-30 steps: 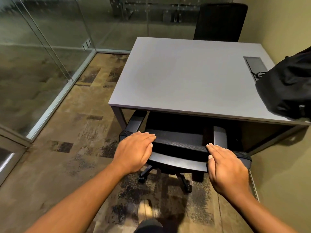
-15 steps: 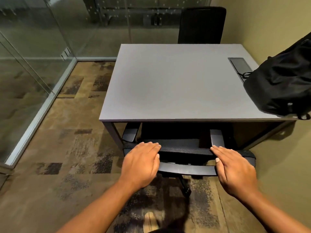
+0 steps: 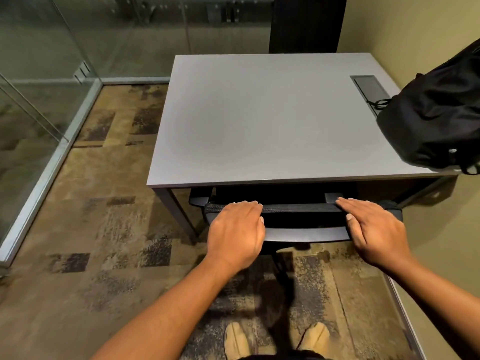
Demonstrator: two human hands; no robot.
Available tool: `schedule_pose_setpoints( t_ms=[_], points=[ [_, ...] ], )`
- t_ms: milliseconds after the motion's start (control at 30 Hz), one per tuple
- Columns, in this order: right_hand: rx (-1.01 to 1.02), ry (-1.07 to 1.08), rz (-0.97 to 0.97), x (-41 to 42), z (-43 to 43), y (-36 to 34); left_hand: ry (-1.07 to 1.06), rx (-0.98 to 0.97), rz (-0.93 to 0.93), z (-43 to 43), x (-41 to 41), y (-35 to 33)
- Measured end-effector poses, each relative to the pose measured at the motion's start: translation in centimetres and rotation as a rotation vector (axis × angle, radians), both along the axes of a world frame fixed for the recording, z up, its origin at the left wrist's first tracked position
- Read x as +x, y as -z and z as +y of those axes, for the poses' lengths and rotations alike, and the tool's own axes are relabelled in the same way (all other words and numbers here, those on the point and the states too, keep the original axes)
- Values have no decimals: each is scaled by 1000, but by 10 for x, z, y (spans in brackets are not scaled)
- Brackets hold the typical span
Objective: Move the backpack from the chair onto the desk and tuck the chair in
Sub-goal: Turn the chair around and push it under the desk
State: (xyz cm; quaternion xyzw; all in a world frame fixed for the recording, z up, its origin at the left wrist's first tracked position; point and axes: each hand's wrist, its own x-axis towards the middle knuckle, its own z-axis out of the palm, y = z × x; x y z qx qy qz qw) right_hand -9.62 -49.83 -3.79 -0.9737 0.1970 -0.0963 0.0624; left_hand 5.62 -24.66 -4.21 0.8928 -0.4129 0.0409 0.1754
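Observation:
A black backpack lies on the right end of the grey desk, leaning towards the wall and partly over the desk's edge. The black office chair is under the desk's near side; only the top of its backrest and the armrest ends show. My left hand rests flat on the left part of the backrest top. My right hand lies flat on the right part, fingers stretched forward. Neither hand is curled around the frame.
A second black chair stands at the far side of the desk. A cable hatch is set into the desk by the backpack. Glass walls run along the left and back. A beige wall is close on the right. My shoes show below.
The chair has slid further under the desk with both hands on its backrest. The view has stepped closer to the desk. The backpack has not moved.

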Motion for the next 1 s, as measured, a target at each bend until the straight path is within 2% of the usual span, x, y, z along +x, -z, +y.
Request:
schedule_pose_setpoints(
  t_ms=[500, 1000],
  points=[
    [-14, -79, 12, 54, -60, 1, -103, 89, 20, -49, 36, 2],
    [22, -124, -8, 80, -79, 0, -177, 124, 39, -69, 56, -3]
  ],
)
